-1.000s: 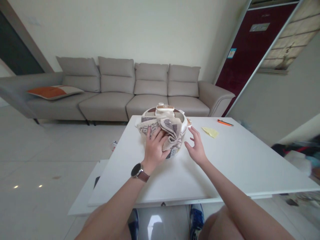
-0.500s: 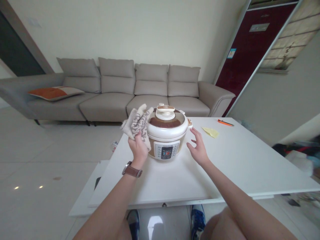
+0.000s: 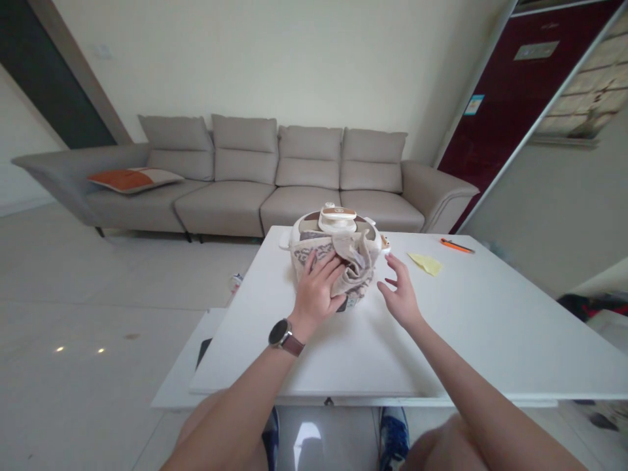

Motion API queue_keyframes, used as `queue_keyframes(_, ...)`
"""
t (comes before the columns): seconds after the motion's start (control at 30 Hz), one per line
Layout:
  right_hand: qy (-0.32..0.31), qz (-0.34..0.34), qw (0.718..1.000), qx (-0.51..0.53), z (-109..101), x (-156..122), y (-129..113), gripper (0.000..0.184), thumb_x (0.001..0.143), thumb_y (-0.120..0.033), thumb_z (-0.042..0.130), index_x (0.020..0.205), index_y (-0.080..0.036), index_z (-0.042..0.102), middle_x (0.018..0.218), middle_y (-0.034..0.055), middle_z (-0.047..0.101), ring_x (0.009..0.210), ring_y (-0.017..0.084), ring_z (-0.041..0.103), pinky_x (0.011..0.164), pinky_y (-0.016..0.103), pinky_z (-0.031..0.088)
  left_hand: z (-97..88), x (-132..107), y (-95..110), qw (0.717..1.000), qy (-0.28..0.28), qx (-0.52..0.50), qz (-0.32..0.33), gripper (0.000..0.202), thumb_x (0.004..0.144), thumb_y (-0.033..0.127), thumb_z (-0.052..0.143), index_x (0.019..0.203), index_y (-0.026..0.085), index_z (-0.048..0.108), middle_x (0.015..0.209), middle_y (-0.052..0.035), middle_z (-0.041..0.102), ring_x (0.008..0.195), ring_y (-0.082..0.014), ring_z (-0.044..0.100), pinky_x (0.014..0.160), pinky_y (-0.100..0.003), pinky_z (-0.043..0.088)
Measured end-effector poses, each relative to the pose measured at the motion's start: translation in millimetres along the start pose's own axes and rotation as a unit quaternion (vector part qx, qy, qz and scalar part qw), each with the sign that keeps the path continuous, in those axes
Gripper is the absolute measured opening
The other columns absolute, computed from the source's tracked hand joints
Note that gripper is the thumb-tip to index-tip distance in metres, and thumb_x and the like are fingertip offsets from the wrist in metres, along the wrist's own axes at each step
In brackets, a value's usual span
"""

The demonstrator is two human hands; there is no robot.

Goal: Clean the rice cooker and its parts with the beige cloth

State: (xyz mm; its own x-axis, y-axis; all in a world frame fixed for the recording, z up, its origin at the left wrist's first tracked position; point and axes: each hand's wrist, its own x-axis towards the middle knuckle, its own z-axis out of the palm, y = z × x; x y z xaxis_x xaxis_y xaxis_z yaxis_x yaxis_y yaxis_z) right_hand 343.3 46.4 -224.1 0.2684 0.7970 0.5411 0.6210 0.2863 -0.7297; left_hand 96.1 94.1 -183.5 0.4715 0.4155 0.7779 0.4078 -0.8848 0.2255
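The electric pressure cooker (image 3: 337,222) stands upright on the white table, its round lid and handle on top. A patterned cloth (image 3: 357,261) covers much of its front, including nearly all of the control panel. My left hand (image 3: 318,286), with a watch (image 3: 279,332) at the wrist, lies flat on the cloth, fingers spread, pressing it against the cooker. My right hand (image 3: 400,294) is just right of the cooker, open and loosely curved, near the side handle (image 3: 385,243) but apart from it, with nothing in it.
On the white table (image 3: 471,327) lie a yellow cloth or paper (image 3: 425,263) and an orange pen-like item (image 3: 457,246) at the back right. A grey sofa (image 3: 304,206) with an orange and white cushion (image 3: 132,180) stands behind. A small knob (image 3: 328,401) sits on the table's front edge.
My left hand has moved right, bringing the bunched cloth from the cooker's left side onto its front and spreading its fingers over it. My right hand stays beside the cooker. The view has shifted slightly.
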Motion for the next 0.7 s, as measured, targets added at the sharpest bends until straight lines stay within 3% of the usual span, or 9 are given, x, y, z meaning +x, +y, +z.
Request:
queue_keyframes(0.13, -0.004, 0.015, 1.0, 0.004, -1, -1, 2, 0.068, 0.083, -0.027, 0.063, 0.149, -0.035, 0.048, 0.164, 0.011, 0.04, 0.143, 0.034, 0.048, 0.097, 0.053, 0.058, 3.0, -2, -20, 0.987, 0.124, -0.034, -0.093, 0.058, 0.086, 0.015, 0.055, 0.144, 0.016, 0.058, 0.147, -0.0159, 0.062, 0.146, -0.0303, 0.05, 0.131, -0.054, 0.023)
queue_keyframes(0.23, -0.005, 0.016, 1.0, 0.003, -2, -2, 4, 0.068, 0.083, -0.026, 0.063, 0.148, -0.035, 0.048, 0.163, 0.0112, 0.04, 0.142, 0.034, 0.049, 0.096, 0.053, 0.058, 2.6, -1, -37, 0.954, 0.199, -0.087, -0.206, 0.052, 0.094, 0.021, 0.05, 0.145, 0.017, 0.057, 0.149, -0.0161, 0.061, 0.145, -0.0281, 0.051, 0.126, -0.048, 0.034)
queue_keyframes(0.33, -0.004, 0.02, 1.0, 0.004, -4, -3, 4, 0.066, 0.083, -0.026, 0.063, 0.147, -0.035, 0.049, 0.162, 0.0116, 0.041, 0.14, 0.034, 0.051, 0.094, 0.053, 0.059, -0.7, 3, -54, 0.896, 0.259, -0.15, -0.328, 0.042, 0.098, 0.031, 0.049, 0.133, 0.017, 0.066, 0.139, -0.0159, 0.068, 0.138, -0.0277, 0.058, 0.12, -0.043, 0.042)
queue_keyframes(0.43, -0.004, 0.031, 0.999, 0.007, -5, -3, 3, 0.065, 0.082, -0.026, 0.063, 0.145, -0.034, 0.05, 0.16, 0.0123, 0.043, 0.138, 0.034, 0.053, 0.093, 0.053, 0.059, -3.2, 5, -66, 0.815, 0.321, -0.202, -0.438, 0.037, 0.094, 0.033, 0.052, 0.118, 0.012, 0.071, 0.125, -0.0167, 0.074, 0.126, -0.0297, 0.066, 0.114, -0.043, 0.047)
queue_keyframes(0.53, -0.007, 0.043, 0.999, 0.011, -5, -3, 2, 0.063, 0.082, -0.026, 0.062, 0.143, -0.033, 0.051, 0.159, 0.0124, 0.044, 0.136, 0.034, 0.054, 0.092, 0.052, 0.059, -4.0, 5, -72, 0.759, 0.353, -0.233, -0.494, 0.036, 0.092, 0.033, 0.052, 0.109, 0.009, 0.072, 0.115, -0.0161, 0.077, 0.117, -0.03, 0.069, 0.109, -0.043, 0.051)
queue_keyframes(0.6, -0.009, 0.047, 0.999, 0.015, -5, -3, 2, 0.063, 0.081, -0.026, 0.062, 0.142, -0.033, 0.052, 0.158, 0.0122, 0.045, 0.135, 0.034, 0.055, 0.091, 0.051, 0.06, -4.9, 4, -72, 0.765, 0.345, -0.241, -0.488, 0.037, 0.093, 0.035, 0.052, 0.109, 0.009, 0.073, 0.115, -0.0151, 0.077, 0.117, -0.0299, 0.069, 0.108, -0.043, 0.051)
queue_keyframes(0.7, -0.016, 0.048, 0.999, 0.017, -3, -3, 3, 0.061, 0.081, -0.025, 0.062, 0.14, -0.032, 0.053, 0.156, 0.0118, 0.046, 0.133, 0.033, 0.056, 0.091, 0.05, 0.06, -8.2, 0, -74, 0.818, 0.297, -0.227, -0.436, 0.037, 0.093, 0.035, 0.055, 0.115, 0.013, 0.074, 0.125, -0.0134, 0.075, 0.127, -0.0294, 0.065, 0.114, -0.041, 0.046)
